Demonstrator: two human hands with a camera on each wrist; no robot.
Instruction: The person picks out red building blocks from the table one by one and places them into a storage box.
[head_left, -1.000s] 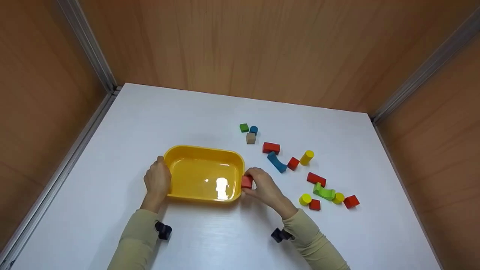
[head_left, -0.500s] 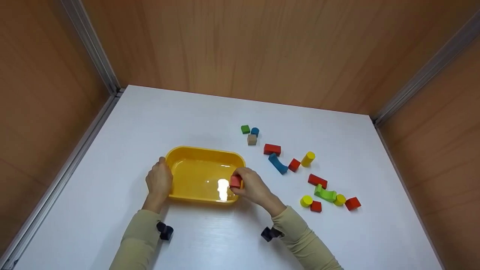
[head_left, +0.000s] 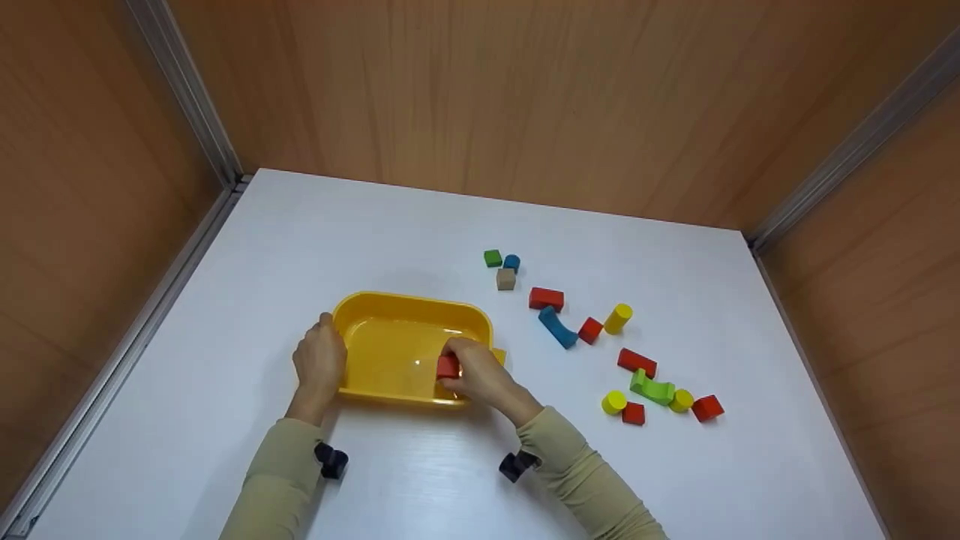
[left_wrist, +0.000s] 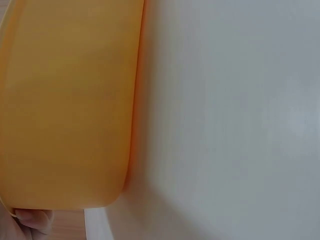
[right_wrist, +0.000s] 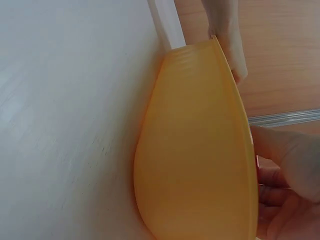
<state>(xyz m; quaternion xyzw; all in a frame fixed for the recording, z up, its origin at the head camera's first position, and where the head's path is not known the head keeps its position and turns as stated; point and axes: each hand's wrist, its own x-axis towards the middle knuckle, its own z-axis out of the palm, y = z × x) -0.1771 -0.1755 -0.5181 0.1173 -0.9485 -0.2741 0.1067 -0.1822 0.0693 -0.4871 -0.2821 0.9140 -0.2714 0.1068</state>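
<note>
A yellow plastic tray (head_left: 390, 349) sits on the white table, and its side wall (left_wrist: 70, 105) fills much of the left wrist view. My left hand (head_left: 320, 361) grips the tray's left end; some of its fingers (left_wrist: 34, 219) show at the tray's end in the left wrist view. Over the right part of the tray, my right hand (head_left: 484, 375) pinches a red block (head_left: 448, 367) between thumb and fingers. In the right wrist view the tray wall hides most of that block, and the right hand (right_wrist: 290, 175) shows beyond the rim.
Right of the tray lie several loose blocks, among them a blue arch (head_left: 557, 328), a yellow cylinder (head_left: 618, 319) and a light green arch (head_left: 652, 388). A small green cube (head_left: 493, 258) and a plain wooden cube (head_left: 505, 279) lie behind it. Wooden walls (head_left: 480, 97) enclose the table.
My right hand has carried the red block leftward from outside the tray's right end, across the rim, to above the tray. My left hand has kept its grip on the tray.
</note>
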